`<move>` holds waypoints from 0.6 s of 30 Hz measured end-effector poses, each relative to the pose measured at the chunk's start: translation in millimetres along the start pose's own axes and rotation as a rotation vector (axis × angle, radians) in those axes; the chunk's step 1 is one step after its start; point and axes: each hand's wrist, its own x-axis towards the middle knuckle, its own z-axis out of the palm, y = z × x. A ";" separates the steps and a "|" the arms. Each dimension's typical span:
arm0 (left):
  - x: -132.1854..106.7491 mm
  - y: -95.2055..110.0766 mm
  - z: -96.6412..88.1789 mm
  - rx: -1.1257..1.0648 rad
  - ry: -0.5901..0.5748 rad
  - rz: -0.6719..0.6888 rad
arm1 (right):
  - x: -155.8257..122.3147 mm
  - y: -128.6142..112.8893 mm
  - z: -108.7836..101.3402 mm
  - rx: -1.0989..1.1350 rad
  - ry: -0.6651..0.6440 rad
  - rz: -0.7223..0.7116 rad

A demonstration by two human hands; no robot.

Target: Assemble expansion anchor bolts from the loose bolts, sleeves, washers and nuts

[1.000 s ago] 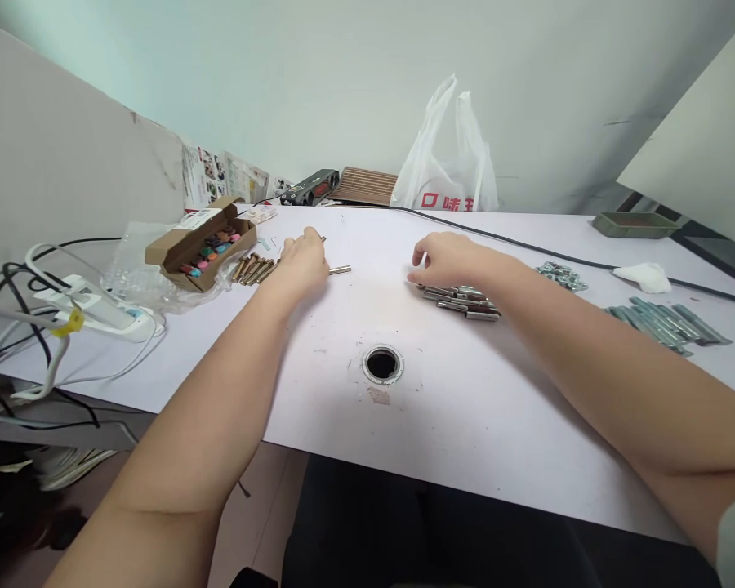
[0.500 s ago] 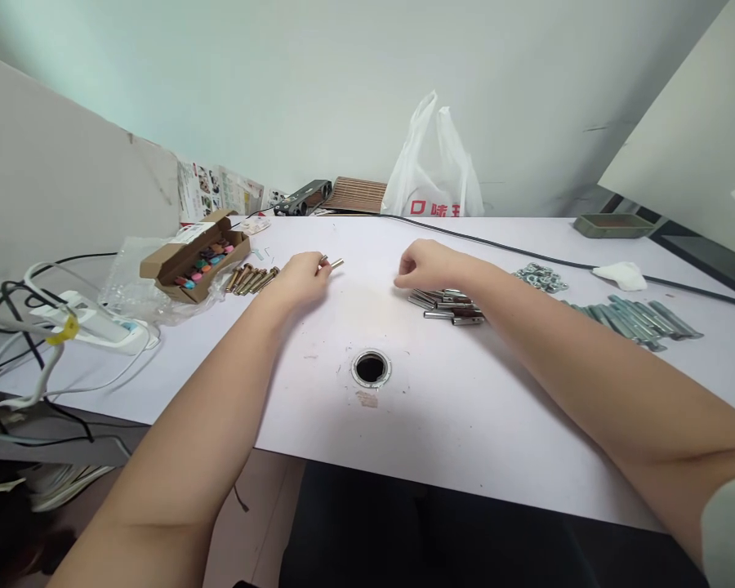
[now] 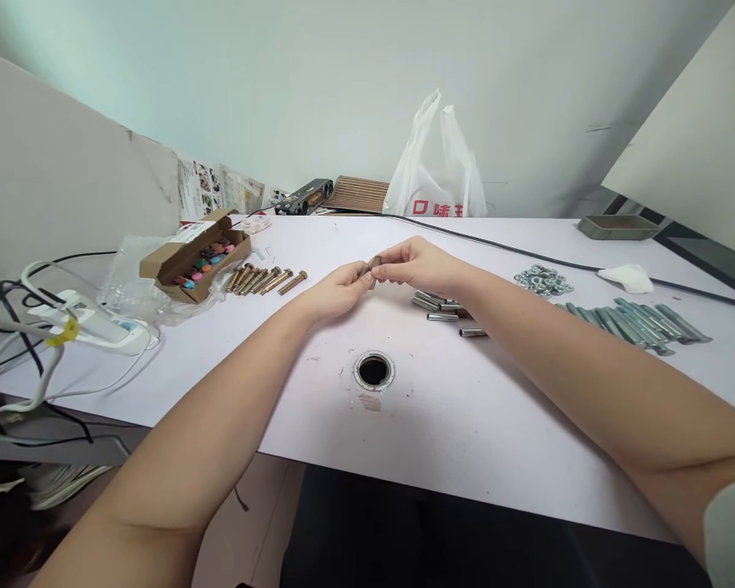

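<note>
Mostly, the fingers (image 3: 394,269) hide the small metal parts (image 3: 376,262) they pinch.

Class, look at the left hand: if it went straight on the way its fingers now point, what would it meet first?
The left hand points towards the right hand, so it would likely meet that hand's fingers first. The two look close to touching around a metal piece, though depth is unclear.

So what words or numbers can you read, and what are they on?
"口味王", red, on the white plastic bag; the last two characters are blurry, so I'm unsure.
Too small to read: print on the wall papers and the white label on the cardboard box.
</note>
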 end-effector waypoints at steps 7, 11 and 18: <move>1.9 -16.6 -2.9 0.099 0.063 -0.039 | 4.8 -1.0 -4.6 0.007 0.284 -0.009; 6.1 -23.6 0.8 0.094 0.007 0.043 | 6.0 3.5 0.7 -0.034 0.276 -0.060; 5.1 -15.7 2.2 0.063 -0.082 0.071 | 3.8 -3.3 5.4 -0.154 0.189 -0.110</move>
